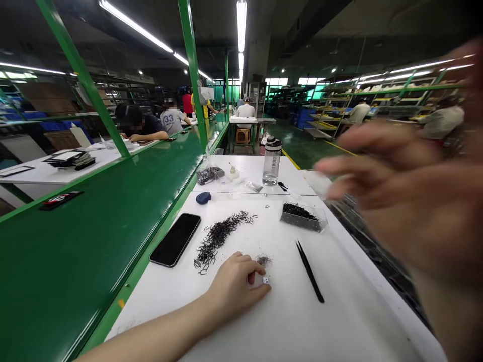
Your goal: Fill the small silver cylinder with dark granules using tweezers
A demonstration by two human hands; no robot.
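Observation:
My left hand (236,284) rests on the white table (287,322), fingers curled, pinching a tiny white part (266,279) against the surface. A small heap of dark bits (263,260) lies just beyond it. My right hand (407,196) is raised close to the camera at the right, blurred, with its fingers spread and pointing left; nothing shows in it. A long pile of small black wire pieces (219,236) lies left of centre. Black tweezers (309,271) lie to the right of my left hand.
A black phone (175,239) lies at the table's left edge beside the green conveyor (94,241). A clear tray of black parts (303,217), a water bottle (271,162), a bag of parts (210,174) and a blue object (203,197) sit further back. Other people work at tables behind.

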